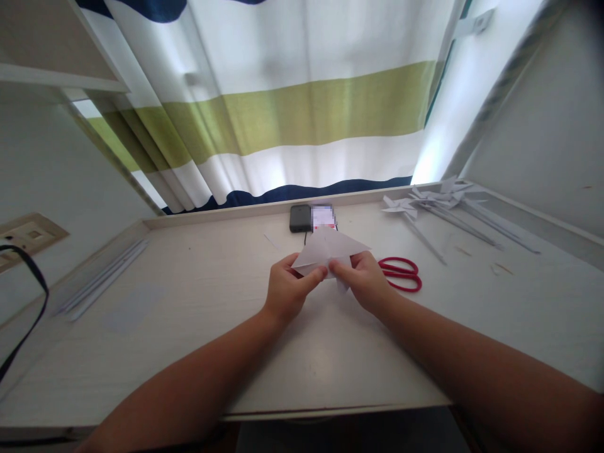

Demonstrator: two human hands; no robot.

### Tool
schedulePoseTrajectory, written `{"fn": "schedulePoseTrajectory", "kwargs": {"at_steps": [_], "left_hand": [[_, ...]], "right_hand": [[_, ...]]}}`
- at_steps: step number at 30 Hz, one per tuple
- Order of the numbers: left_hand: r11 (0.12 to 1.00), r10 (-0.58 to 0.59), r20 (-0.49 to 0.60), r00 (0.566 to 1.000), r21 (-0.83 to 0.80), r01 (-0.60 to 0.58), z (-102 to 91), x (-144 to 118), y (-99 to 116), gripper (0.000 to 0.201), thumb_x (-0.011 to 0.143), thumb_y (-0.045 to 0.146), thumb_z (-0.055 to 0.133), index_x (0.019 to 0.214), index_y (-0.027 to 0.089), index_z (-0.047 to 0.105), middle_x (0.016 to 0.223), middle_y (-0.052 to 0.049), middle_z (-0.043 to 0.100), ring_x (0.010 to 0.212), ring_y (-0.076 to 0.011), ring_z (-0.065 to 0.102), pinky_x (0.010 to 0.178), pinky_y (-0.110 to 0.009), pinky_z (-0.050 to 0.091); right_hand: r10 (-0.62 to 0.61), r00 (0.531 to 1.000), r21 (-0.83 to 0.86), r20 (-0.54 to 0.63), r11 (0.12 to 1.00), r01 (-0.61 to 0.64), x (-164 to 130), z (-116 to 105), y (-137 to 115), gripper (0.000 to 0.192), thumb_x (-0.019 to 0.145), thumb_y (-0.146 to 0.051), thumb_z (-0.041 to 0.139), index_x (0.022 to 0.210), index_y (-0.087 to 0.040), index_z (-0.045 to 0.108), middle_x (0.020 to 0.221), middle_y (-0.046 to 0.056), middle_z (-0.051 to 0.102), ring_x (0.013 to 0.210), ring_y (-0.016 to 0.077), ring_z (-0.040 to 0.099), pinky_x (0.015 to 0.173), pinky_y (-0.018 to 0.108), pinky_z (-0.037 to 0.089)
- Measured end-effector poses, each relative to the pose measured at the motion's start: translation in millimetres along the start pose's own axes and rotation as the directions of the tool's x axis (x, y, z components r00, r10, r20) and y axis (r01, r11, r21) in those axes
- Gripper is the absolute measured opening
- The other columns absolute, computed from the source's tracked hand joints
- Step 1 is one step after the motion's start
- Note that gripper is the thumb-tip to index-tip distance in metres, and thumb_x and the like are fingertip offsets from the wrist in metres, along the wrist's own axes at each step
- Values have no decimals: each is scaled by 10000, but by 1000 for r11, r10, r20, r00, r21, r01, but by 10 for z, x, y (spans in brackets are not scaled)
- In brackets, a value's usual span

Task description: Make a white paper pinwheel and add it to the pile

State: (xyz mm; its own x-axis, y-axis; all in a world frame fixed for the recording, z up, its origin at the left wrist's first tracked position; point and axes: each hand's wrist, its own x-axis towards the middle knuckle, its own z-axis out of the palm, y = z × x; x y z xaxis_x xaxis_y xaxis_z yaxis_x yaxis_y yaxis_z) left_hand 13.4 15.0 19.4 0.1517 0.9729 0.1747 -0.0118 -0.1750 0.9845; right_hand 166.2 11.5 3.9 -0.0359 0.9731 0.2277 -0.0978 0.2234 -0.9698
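A partly folded sheet of white paper [325, 248] is held above the desk, near the middle of the head view. My left hand [290, 286] grips its left side, thumb on the near edge. On the right side my right hand [363, 277] pinches the same sheet, its thumb close to the left thumb. One pointed flap of the paper hangs below by the right thumb. Fingers under the sheet are hidden. Just right of my right hand lie scissors with red handles [401, 274]; their blades are hidden behind the hand.
Several paper pinwheels on sticks [448, 201] lie at the back right, with small scraps [503, 268] nearby. Rolled paper sticks [106, 277] and a flat paper sheet [132, 305] rest at left. A black box-shaped device [300, 219] sits at the desk's back beside a phone-like screen [323, 215].
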Motion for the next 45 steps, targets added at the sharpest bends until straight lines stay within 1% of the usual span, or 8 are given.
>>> {"fn": "schedulePoseTrajectory", "kwargs": {"at_steps": [9,15,23,27,30,34,41,45], "left_hand": [[1000,-20,-1,1000,4,20,13,-8,40,257,625,292,774,765,110,659,581,-14,631,521,-112,533,485,-216,403],[979,-78,82,994,-183,91,31,32,-57,386,610,254,791,945,130,644,828,-53,695,694,-139,616,621,-240,473],[978,-70,112,991,-189,90,4,53,-62,352,619,261,787,916,124,657,753,-35,685,636,-119,589,608,-236,448],[976,-83,171,982,-187,115,32,24,-43,386,601,266,801,941,142,666,746,-20,684,603,-110,570,557,-220,414],[980,-104,188,977,-145,133,39,16,-52,313,628,295,785,883,143,689,702,-11,671,575,-102,543,539,-219,385],[989,-104,136,985,-88,117,20,34,-84,225,659,332,758,758,139,701,640,-3,642,532,-89,485,520,-225,351],[993,-114,127,985,2,115,-5,49,-100,256,675,382,735,681,129,691,627,-23,637,544,-90,453,537,-229,343],[992,-125,118,985,-18,128,-5,55,-137,258,706,385,706,674,132,670,659,-32,646,534,-82,439,516,-222,326]], "right_hand": [[57,997,156,-47,986,-49,15,-5,59,303,728,-348,682,933,-125,667,867,84,700,783,218,642,737,340,502],[64,993,225,-103,974,-39,51,-18,40,293,696,-321,708,917,-131,673,908,89,703,820,225,642,771,353,502],[87,990,372,-115,927,-38,57,-8,31,237,680,-258,730,879,-138,682,848,68,695,761,207,627,717,331,501],[100,988,377,-120,925,-48,56,1,40,226,681,-265,732,864,-138,692,830,69,699,744,216,629,690,339,497],[109,984,358,-143,932,-51,62,2,45,218,672,-273,739,838,-138,695,809,66,699,729,218,626,664,333,491],[93,986,366,-135,930,-37,63,7,49,187,668,-259,745,802,-140,690,763,51,684,693,198,611,635,312,480],[77,987,364,-138,931,-22,61,20,58,205,686,-263,726,837,-128,687,770,55,680,687,197,608,647,325,487],[73,984,343,-163,939,-13,73,5,59,184,689,-270,724,800,-127,690,753,55,679,675,193,604,657,331,489]]}}
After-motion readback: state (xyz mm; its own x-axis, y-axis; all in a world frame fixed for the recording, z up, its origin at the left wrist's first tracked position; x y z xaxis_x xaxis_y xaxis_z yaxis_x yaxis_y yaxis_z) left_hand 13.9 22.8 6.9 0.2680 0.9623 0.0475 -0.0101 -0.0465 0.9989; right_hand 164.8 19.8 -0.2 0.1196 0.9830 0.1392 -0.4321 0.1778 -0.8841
